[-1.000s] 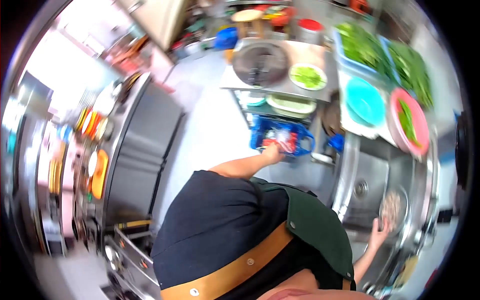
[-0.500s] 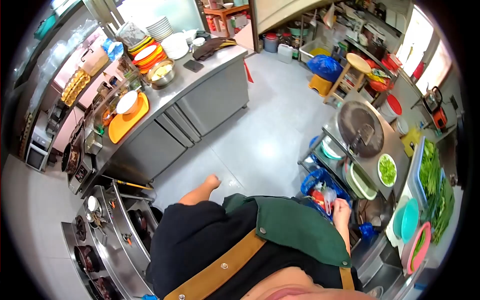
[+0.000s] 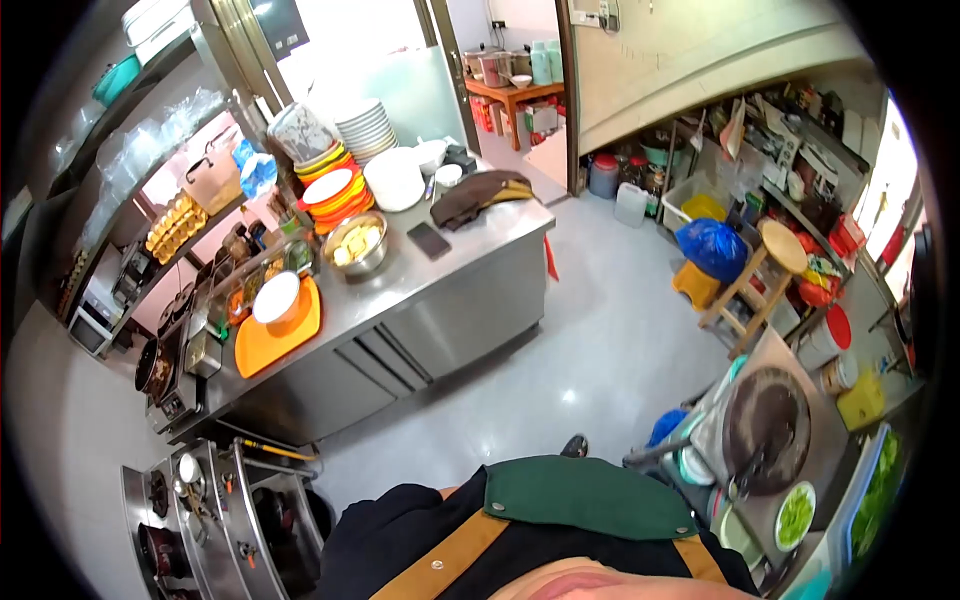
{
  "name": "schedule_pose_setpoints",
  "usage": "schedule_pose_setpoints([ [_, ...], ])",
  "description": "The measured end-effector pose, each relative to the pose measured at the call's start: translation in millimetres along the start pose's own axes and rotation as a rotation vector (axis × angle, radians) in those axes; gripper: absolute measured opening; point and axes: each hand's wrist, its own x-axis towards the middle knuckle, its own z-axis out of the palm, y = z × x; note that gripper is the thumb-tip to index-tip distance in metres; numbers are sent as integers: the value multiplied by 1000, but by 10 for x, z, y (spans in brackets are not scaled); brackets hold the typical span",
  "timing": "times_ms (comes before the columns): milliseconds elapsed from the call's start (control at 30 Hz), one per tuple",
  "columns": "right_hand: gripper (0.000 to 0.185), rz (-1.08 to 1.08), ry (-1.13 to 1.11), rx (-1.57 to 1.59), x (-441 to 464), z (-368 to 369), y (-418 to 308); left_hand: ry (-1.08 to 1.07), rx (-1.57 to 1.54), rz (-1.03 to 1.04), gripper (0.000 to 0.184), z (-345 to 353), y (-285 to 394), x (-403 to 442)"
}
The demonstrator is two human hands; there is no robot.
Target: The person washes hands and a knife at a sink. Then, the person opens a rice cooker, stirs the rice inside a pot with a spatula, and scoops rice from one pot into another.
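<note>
Neither of my hands shows; both are hidden below or behind my body and the green and brown apron (image 3: 590,497). The tip of one dark shoe (image 3: 575,446) sticks out past the apron on the grey floor. To the right, a round dark board (image 3: 768,425) lies on a metal table with a cleaver-like tool on it, beside a white bowl of chopped greens (image 3: 796,516). On the steel counter at the left are a metal bowl of pale yellow pieces (image 3: 357,243), a phone (image 3: 429,240), and an orange tray (image 3: 270,345) under a white bowl.
A wooden stool (image 3: 782,247) and a blue bag (image 3: 712,249) on an orange stool stand at the right. The steel counter (image 3: 470,290) crosses the left and middle. Stoves (image 3: 205,525) are at the lower left. Stacked plates (image 3: 365,130) stand near the glass.
The view has swung left and moved toward the steel counter. Both hands have dropped out of sight. The sink has left the view, and the blue basket is mostly hidden.
</note>
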Motion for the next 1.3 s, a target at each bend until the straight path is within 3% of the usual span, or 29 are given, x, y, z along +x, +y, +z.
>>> schedule_pose_setpoints([
  [233, 21, -175, 14, 46, 1741, -1306, -782, 22, -31, 62, 35, -880, 1361, 1153],
  [567, 22, -335, 38, 75, 3862, -2796, -1878, -29, -149, 252, 30, -1774, 2784, 2984],
  [633, 22, -320, 49, 76, 4291, -3097, -2003, -49, -259, 260, 23, -2069, 3260, 3355],
  [733, 22, -249, 72, 74, 4833, -3596, -2088, 102, -353, 438, 18, -2610, 4021, 4207],
  [767, 22, -210, 82, 78, 4966, -3751, -2082, 160, -258, 555, 18, -2851, 4325, 4534],
  [800, 22, -162, 100, 90, 5078, -3918, -2045, 76, -302, 398, 18, -3120, 4776, 4695],
  [867, 23, -75, 143, 119, 5322, -4255, -2000, 180, -290, 602, 16, -3598, 5642, 4977],
  [900, 23, -34, 167, 136, 5438, -4407, -1971, 163, -260, 445, 17, -3958, 6274, 4790],
  [933, 23, 8, 189, 158, 5551, -4554, -1949, 205, -204, 563, 23, -4120, 6421, 5180],
  [1033, 23, 128, 232, 216, 5886, -4911, -1883, 253, -258, 564, 23, -4621, 7018, 5865],
  [1100, 23, 183, 230, 230, 6181, -5076, -1874, 250, -306, 580, 24, -4867, 7244, 6229],
  [1167, 23, 213, 210, 215, 6586, -5284, -1852, 304, -152, 594, 28, -4946, 6954, 7042],
  [1233, 23, 221, 174, 172, 7068, -5524, -1838, 337, -122, 443, 32, -4996, 6643, 7530],
  [1300, 23, 197, 126, 113, 7626, -5869, -1856, 262, -109, 101, 31, -5084, 6381, 7770],
])
